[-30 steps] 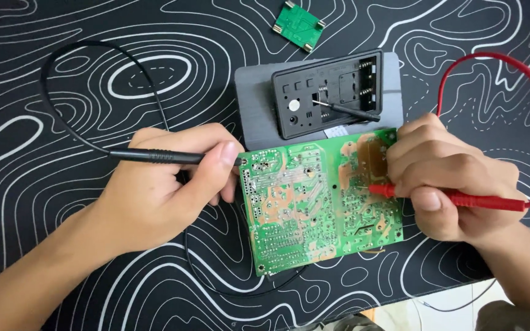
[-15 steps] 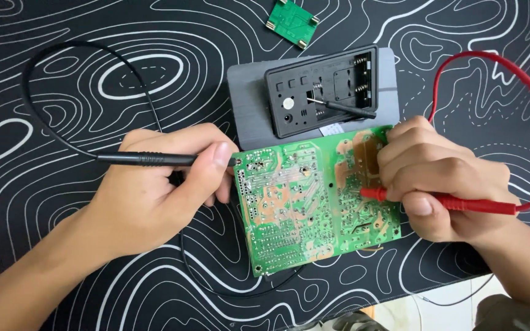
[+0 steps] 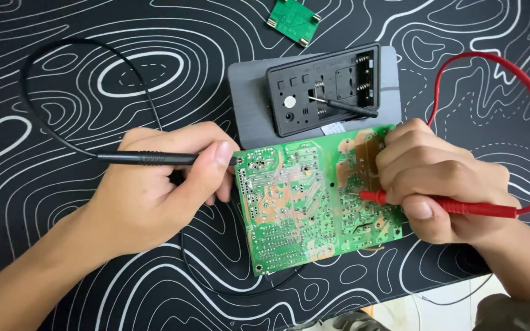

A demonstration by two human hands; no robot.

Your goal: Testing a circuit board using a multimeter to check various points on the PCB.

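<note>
On swirl-patterned mat: left hand (image 3: 154, 196) fingers pinch black probe (image 3: 148, 159); right hand (image 3: 437, 184) grips red probe (image 3: 455, 205) on green board (image 3: 302, 202).

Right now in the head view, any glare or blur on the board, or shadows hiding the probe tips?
Head view: lighting is even and soft, with no hard glare on the green circuit board. Focus is sharp on the left hand and right hand. Only faint shadows lie under the hands; both probe tips are visible.

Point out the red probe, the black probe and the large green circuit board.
red probe (image 3: 461, 206), head view, on its red handle.
black probe (image 3: 148, 158), head view, on its black grip.
large green circuit board (image 3: 302, 202), head view, on its solder side.
</note>
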